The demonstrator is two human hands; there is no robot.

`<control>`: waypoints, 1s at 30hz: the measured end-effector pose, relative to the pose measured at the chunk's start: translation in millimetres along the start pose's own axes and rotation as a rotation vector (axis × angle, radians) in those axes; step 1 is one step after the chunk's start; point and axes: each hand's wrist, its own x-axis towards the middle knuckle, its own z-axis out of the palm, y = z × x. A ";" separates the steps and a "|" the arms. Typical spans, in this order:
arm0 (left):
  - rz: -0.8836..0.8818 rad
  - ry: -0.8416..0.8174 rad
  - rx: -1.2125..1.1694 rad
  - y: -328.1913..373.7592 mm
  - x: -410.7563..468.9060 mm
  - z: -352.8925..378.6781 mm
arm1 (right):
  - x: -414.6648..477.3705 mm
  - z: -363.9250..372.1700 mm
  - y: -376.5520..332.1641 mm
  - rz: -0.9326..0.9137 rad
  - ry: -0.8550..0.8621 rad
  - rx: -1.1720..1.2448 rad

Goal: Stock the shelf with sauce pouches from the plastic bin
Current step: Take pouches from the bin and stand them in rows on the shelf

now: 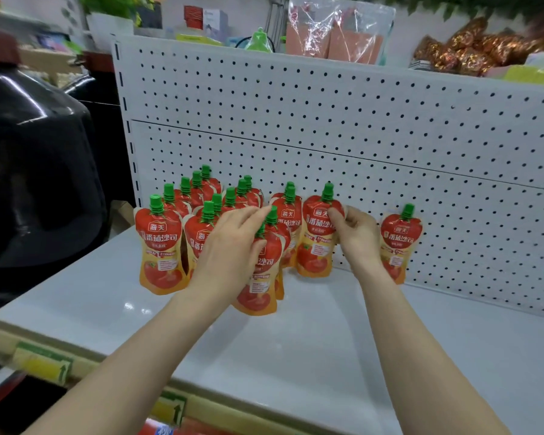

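Price tags [41, 365] are running along the front lip nearest me, and behind them the white shelf [296, 356] is stretching out under both forearms. I am seeing no bin from this view.

Further in, the left hand [230, 249] is lying over the front pouch [259, 284], with its fingers mostly straight and reaching past the green cap. I cannot tell whether the thumb is pinching underneath, so I am calling that grip unclear. Just beside it, the right hand [355, 230] is pinching the side seam of the end pouch [316, 243]. Its fingers are curled and its grip is closed on the film, and the pouch's base is looking settled on the shelf.

To the left, a cluster [161, 243] of pouches is standing in rows running back toward the pegboard [358, 120]. A lone pouch [401, 240] is standing close against that board, apart on the right.

I am judging these pouches to be soft, light and slick, with only the cap and spout looking stiff. I am favouring a hold at the shoulders just under the cap, or on a side seam. I am also wanting the flat base set down squarely, since a nudge is likely to topple the neighbours.
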 end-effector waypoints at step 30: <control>-0.030 0.072 -0.054 -15.6 -17.5 -0.6 | -15.7 18.4 -2.2 -0.125 -0.154 -0.319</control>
